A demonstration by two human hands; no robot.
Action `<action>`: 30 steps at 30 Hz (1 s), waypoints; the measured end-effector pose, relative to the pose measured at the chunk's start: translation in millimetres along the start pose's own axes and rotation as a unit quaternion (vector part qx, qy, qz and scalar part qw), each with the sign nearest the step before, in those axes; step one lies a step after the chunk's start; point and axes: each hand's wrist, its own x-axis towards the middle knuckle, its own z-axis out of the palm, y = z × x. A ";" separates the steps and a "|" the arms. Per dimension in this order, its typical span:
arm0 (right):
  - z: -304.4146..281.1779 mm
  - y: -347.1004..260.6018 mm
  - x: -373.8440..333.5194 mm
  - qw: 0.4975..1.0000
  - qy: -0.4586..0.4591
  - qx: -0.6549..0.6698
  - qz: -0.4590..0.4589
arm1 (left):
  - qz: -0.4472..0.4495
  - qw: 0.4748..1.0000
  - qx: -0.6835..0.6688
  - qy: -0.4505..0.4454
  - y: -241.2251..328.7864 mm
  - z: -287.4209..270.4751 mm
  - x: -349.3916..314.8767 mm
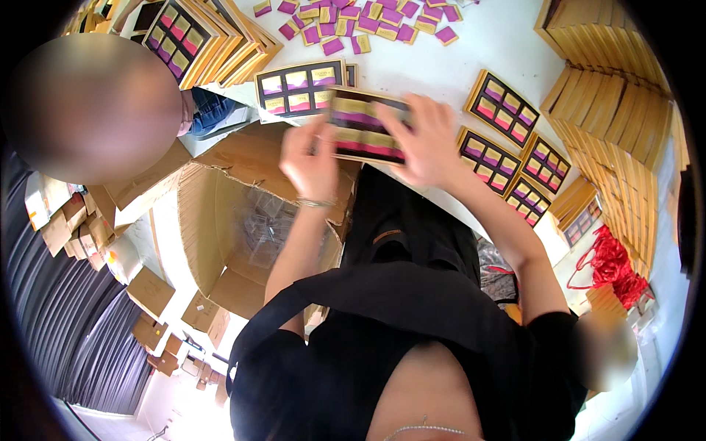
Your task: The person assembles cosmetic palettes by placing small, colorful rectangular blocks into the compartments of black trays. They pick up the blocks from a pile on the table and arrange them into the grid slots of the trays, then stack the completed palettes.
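My left hand [310, 158] grips the left edge of a gift box [364, 137], which has a dark insert and a gold rim. Small gold squares with purple and pink bands fill its compartments. On the box's right end lies my right hand [426, 143], its thumb reaching over the top; both hands and the box are slightly blurred. The box is held above the table's near edge. Just behind it on the left rests a similar filled box [300, 88], partly covering another one.
Loose purple-and-gold squares [368, 18] are scattered across the white table [441, 70]. Several filled boxes [504, 106] lie on the right, near tall box stacks [610, 110] and red cords [614, 268]. Below left stands a large open carton [213, 213] holding clear plastic pieces. Another person sits at left.
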 end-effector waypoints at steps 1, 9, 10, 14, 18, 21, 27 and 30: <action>1.7 -10.3 30.8 1.000 -0.016 -0.005 -0.016 | -0.005 0.997 -0.028 0.078 -15.0 -4.8 15.0; 45.1 26.4 135.0 0.995 0.080 0.056 -0.026 | -0.099 0.991 -0.061 0.070 -129.3 -28.7 83.6; 33.4 66.8 141.2 0.986 0.156 -0.047 0.023 | -0.109 0.987 -0.096 0.070 -127.6 -26.5 83.2; -18.2 210.7 151.1 0.881 0.176 -0.429 0.094 | -0.068 0.992 0.053 0.088 -100.8 -24.2 83.3; -52.0 238.5 146.0 0.913 0.192 -0.359 -0.024 | 0.152 0.971 0.084 0.164 -17.1 -0.8 64.4; -67.4 222.0 125.0 0.952 0.226 -0.170 0.113 | 0.206 0.975 -0.085 -0.017 33.4 31.9 42.2; -157.2 118.4 -25.8 0.837 0.307 0.425 0.157 | 0.081 0.887 -0.378 -0.253 100.3 121.6 60.4; -130.7 127.9 -79.6 0.838 0.264 0.338 0.338 | -0.077 0.776 -0.417 -0.467 126.8 147.9 52.6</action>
